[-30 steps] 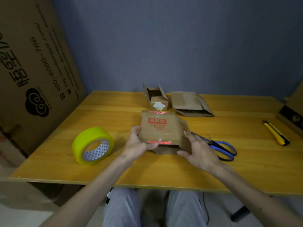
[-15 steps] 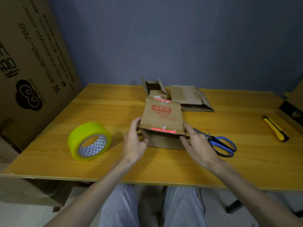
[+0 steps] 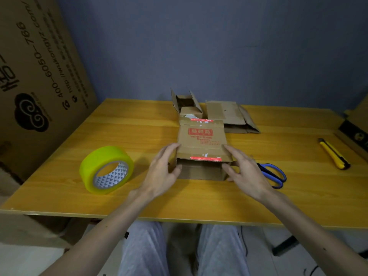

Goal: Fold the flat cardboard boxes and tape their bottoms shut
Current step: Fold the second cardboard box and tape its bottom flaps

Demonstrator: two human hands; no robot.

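A big printed carton (image 3: 39, 76) is propped at the left edge of the scene, apparently only stored there, out of the work. The wooden table (image 3: 139, 196) is used as the bench, and the stock is kept at its far side: a pile of flat boxes (image 3: 227, 116) and, just beside it, a small box (image 3: 187, 104) already opened out with its flaps up. The box in work (image 3: 202, 140) is stood near the middle of the table, its printed panel tilted towards the camera, and is braced from both sides, probably so that its walls are squared before the bottom is closed. It is touched by the left hand (image 3: 163, 170) at its left edge and by the right hand (image 3: 245, 170) at its right edge; both hands are spread, with fingers laid against the cardboard rather than clenched round it. A yellow tape roll (image 3: 106, 170) is parked on the left, within reach for sealing, while scissors (image 3: 272, 174) lie just behind the right hand and a yellow knife (image 3: 333, 154) lies well apart on the right. On the carton, "400-6050-766", a web address beginning "http://" and a cloud emblem can be read; the box's red labels are too blurred.
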